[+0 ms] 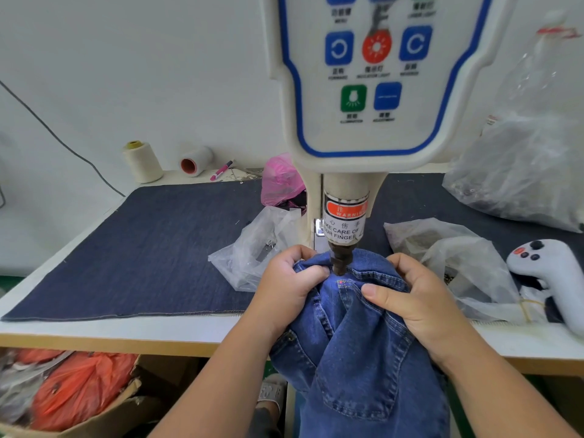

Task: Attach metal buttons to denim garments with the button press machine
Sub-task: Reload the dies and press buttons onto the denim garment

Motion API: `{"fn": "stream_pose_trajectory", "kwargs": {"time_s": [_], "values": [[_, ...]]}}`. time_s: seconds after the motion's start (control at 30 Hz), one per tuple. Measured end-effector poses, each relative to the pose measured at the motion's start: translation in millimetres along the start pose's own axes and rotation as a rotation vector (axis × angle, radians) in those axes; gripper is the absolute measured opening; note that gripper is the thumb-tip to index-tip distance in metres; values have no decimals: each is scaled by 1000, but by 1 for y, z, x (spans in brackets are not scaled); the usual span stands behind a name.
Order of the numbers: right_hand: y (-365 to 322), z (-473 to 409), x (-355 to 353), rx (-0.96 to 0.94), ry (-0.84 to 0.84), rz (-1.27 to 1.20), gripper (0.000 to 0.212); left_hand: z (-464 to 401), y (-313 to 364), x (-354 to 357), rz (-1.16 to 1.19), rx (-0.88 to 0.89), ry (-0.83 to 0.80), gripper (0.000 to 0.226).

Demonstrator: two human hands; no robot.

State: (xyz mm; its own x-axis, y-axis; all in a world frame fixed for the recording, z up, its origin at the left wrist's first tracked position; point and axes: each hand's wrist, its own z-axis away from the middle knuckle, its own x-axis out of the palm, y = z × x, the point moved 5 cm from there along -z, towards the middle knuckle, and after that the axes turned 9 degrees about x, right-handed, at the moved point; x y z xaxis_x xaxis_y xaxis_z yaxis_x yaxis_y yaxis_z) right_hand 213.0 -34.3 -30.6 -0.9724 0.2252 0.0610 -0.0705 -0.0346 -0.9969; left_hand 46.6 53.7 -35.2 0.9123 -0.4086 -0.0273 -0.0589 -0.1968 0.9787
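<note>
We see denim jeans [357, 336] bunched at the tabletop [126, 327] front edge, under the button press machine [344, 216] punch. Left hand [284, 289] fingers curl into the fabric left of the punch; right hand [420, 305] grips it right, thumb pressed on the pocket.

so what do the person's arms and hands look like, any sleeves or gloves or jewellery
Both forearms are bare to the bottom edge of the picture, with no sleeve in view. The left hand and right hand wear no gloves. No ring, watch or bracelet shows on either. The nails that show are short and unpainted.
</note>
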Motion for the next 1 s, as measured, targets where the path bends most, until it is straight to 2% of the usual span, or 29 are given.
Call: {"fn": "stream_pose_trajectory", "kwargs": {"time_s": [0.57,0.67,0.8,1.0], "values": [[-4,3,2,-26,30,64,26,1,1,-1,-13,-10,-16,14],[-3,2,1,-27,29,74,31,1,2,-1,-15,-11,-15,17],[-3,1,1,-22,30,70,27,1,2,-1,-5,-5,-9,24],[-1,1,1,-13,11,26,29,2,2,0,9,2,-3,21]]}}
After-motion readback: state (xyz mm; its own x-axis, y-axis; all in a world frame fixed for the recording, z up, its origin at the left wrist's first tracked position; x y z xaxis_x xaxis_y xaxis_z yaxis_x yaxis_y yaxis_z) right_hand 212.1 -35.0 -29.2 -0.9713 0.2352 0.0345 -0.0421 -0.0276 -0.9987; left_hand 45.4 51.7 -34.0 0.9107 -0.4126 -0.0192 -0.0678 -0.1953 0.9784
